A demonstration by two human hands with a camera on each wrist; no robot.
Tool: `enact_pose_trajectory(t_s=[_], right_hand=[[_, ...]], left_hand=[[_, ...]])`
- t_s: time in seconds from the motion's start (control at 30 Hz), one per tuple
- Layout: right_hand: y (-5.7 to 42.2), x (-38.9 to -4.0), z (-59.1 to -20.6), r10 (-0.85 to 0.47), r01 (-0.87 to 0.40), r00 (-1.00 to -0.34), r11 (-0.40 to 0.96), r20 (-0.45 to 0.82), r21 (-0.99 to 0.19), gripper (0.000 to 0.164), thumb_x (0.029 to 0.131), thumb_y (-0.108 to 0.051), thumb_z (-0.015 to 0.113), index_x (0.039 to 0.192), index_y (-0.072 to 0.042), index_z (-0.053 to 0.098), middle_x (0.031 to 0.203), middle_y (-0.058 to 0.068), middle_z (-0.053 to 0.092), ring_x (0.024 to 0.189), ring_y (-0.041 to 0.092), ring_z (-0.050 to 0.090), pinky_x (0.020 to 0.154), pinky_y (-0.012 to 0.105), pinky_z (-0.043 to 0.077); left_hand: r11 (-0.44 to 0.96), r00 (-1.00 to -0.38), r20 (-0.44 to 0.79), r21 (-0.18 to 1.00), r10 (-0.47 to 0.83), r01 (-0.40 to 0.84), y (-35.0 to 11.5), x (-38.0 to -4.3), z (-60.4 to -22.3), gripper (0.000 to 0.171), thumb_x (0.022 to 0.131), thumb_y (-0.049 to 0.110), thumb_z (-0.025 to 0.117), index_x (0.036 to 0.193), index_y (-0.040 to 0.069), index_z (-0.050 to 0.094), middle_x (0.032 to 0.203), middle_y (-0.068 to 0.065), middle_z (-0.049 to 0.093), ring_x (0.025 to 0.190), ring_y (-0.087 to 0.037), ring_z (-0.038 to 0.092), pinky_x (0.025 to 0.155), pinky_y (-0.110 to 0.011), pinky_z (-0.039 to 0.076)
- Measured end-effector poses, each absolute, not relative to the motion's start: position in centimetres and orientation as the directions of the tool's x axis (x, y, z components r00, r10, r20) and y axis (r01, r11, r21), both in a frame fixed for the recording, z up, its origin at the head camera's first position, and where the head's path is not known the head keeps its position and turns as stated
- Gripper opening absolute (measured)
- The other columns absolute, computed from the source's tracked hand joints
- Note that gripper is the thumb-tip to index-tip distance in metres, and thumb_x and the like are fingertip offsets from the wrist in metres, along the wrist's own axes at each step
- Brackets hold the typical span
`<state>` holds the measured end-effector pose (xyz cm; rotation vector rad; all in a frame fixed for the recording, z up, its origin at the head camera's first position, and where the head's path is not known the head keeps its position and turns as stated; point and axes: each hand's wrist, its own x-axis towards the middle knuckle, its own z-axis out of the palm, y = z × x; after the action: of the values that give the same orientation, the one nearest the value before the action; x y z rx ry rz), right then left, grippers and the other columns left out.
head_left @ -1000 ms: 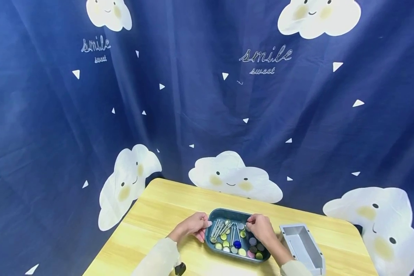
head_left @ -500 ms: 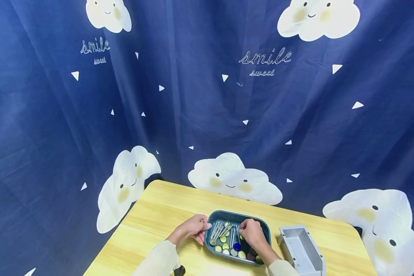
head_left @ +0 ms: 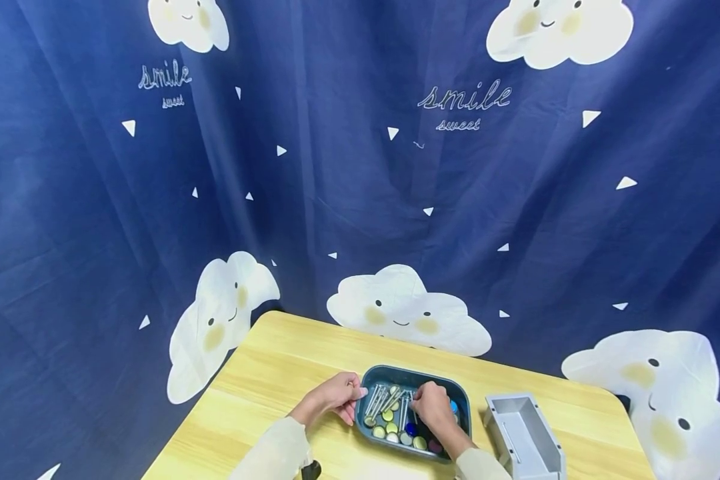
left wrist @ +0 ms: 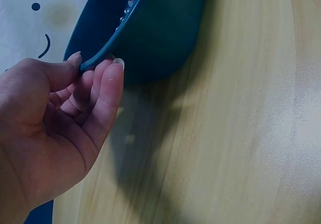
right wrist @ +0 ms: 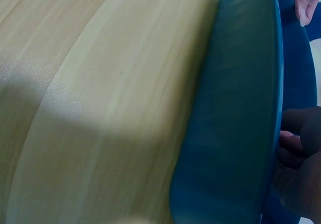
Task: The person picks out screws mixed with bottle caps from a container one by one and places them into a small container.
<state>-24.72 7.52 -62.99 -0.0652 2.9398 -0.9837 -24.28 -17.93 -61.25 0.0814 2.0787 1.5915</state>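
Observation:
In the head view, a dark teal tray holds several long metal bolts with round heads and several coloured round discs, among them a dark blue disc and yellow discs. My left hand pinches the tray's left rim between thumb and fingers, seen closely in the left wrist view. Inside the tray, my right hand reaches down with bent fingers, its fingertips at the upper ends of the middle bolts. Its grip is hidden in both the head and right wrist views. It covers many discs on the right side.
To the right of the tray stands a grey rectangular box with an open top. Both containers rest on a light wooden table. Behind the table hangs a blue curtain printed with clouds. A black object shows by the left sleeve.
My right hand has moved left from the tray's right side to the middle bolts, uncovering a light blue disc at the right. The left hand has stayed on the rim.

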Motion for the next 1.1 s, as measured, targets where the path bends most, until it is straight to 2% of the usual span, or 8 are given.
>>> enact_pose_trajectory(t_s=[0.1, 0.23, 0.33, 0.47, 0.57, 0.77, 1.1], right_hand=[[7.2, -24.8, -63.0, -0.050, -0.017, -0.998, 0.803, -0.039, -0.596, 0.037, 0.083, -0.001, 0.079, 0.056, -0.013, 0.056, 0.055, -0.007, 0.044, 0.052, 0.011, 0.041, 0.050, 0.022, 0.036], [6.7, -24.9, -63.1, -0.031, -0.001, -0.999, 0.816, -0.042, -0.579, 0.052, 0.082, 0.004, 0.073, 0.051, -0.018, 0.037, 0.053, -0.008, 0.024, 0.049, 0.013, 0.028, 0.049, 0.023, 0.029], [6.3, -25.0, -63.0, -0.023, 0.002, -0.999, 0.826, -0.037, -0.563, 0.054, 0.082, 0.006, 0.068, 0.052, -0.019, 0.032, 0.052, -0.007, 0.021, 0.047, 0.013, 0.029, 0.047, 0.024, 0.030], [6.1, -24.9, -62.7, -0.020, 0.011, -0.998, 0.838, -0.051, -0.546, 0.046, 0.086, 0.007, 0.067, 0.052, -0.013, 0.043, 0.050, -0.003, 0.032, 0.045, 0.015, 0.042, 0.046, 0.024, 0.035], [6.1, -24.8, -62.6, -0.012, 0.018, -0.999, 0.844, -0.052, -0.536, 0.039, 0.086, 0.007, 0.068, 0.056, -0.010, 0.050, 0.053, -0.001, 0.036, 0.048, 0.017, 0.046, 0.046, 0.024, 0.036], [6.4, -24.5, -62.5, 0.006, 0.037, -0.998, 0.845, -0.060, -0.534, 0.045, 0.083, 0.005, 0.072, 0.055, -0.013, 0.042, 0.054, -0.003, 0.029, 0.048, 0.016, 0.043, 0.047, 0.025, 0.035], [7.2, -24.8, -61.9, 0.010, 0.055, -0.996, 0.854, -0.090, -0.518, 0.051, 0.074, -0.010, 0.089, 0.051, -0.014, 0.044, 0.050, -0.002, 0.042, 0.051, 0.018, 0.049, 0.049, 0.029, 0.043]], left_hand=[[0.310, -0.866, -0.361, 0.915, 0.346, -0.258, -17.9, -24.3, -61.2, 0.020, 0.105, 0.012, 0.058, 0.088, 0.007, 0.049, 0.060, -0.004, 0.056, 0.044, -0.013, 0.060, 0.045, -0.028, 0.062], [0.307, -0.867, -0.363, 0.915, 0.341, -0.262, -17.9, -24.2, -61.1, 0.020, 0.105, 0.012, 0.059, 0.088, 0.006, 0.050, 0.061, -0.005, 0.055, 0.045, -0.014, 0.060, 0.044, -0.028, 0.062], [0.304, -0.865, -0.364, 0.915, 0.345, -0.264, -18.0, -24.3, -61.1, 0.020, 0.105, 0.013, 0.059, 0.088, 0.007, 0.051, 0.061, -0.005, 0.055, 0.044, -0.013, 0.060, 0.045, -0.028, 0.063], [0.300, -0.857, -0.379, 0.912, 0.350, -0.281, -17.8, -24.4, -61.5, 0.019, 0.105, 0.013, 0.058, 0.088, 0.009, 0.050, 0.059, -0.002, 0.056, 0.043, -0.011, 0.060, 0.044, -0.026, 0.062], [0.299, -0.854, -0.388, 0.909, 0.346, -0.291, -17.7, -24.5, -61.7, 0.018, 0.104, 0.014, 0.058, 0.089, 0.011, 0.049, 0.058, 0.000, 0.056, 0.043, -0.009, 0.059, 0.043, -0.023, 0.060], [0.290, -0.863, -0.361, 0.920, 0.354, -0.265, -17.6, -24.2, -61.3, 0.018, 0.104, 0.012, 0.059, 0.090, 0.007, 0.049, 0.061, -0.002, 0.054, 0.044, -0.012, 0.059, 0.045, -0.027, 0.062], [0.293, -0.870, -0.364, 0.917, 0.333, -0.271, -17.8, -24.2, -61.3, 0.018, 0.104, 0.013, 0.059, 0.091, 0.007, 0.050, 0.061, -0.005, 0.056, 0.044, -0.012, 0.059, 0.044, -0.027, 0.062]])
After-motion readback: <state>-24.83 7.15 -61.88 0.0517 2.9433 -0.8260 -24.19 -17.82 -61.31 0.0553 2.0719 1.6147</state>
